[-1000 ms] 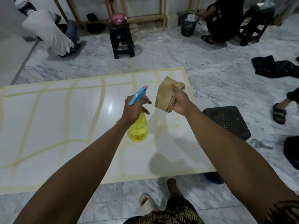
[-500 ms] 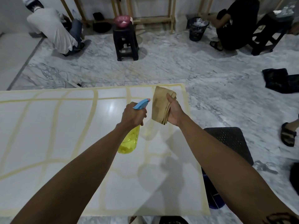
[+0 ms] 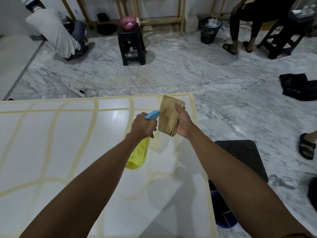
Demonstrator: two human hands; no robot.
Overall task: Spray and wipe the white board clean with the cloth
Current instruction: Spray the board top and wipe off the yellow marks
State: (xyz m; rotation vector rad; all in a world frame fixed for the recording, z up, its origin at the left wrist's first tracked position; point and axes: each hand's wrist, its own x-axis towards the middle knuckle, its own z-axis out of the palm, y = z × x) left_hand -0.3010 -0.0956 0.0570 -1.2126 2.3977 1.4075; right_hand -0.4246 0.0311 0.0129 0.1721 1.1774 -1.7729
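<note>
Marble floor surrounds the white board (image 3: 68, 143), streaked with yellow lines. Above its far right corner, our left hand (image 3: 143, 126) clamps the spray bottle (image 3: 137, 155), nozzle aimed at the folded cloth (image 3: 167, 115) our right hand (image 3: 182, 122) grips, likely to dampen it.

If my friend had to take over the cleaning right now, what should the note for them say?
Left hand: shut on the spray bottle, blue nozzle aimed toward the far right part of the board.
Right hand: shut on the folded tan cloth, held up beside the nozzle, off the board.
White board: lies flat in front, yellow streaks crossing most of it.
Done: bottle and cloth are both picked up. No wiped patch can be told.
Left: spray the streaks, then wipe the whole board with the cloth until the yellow is gone.
</note>
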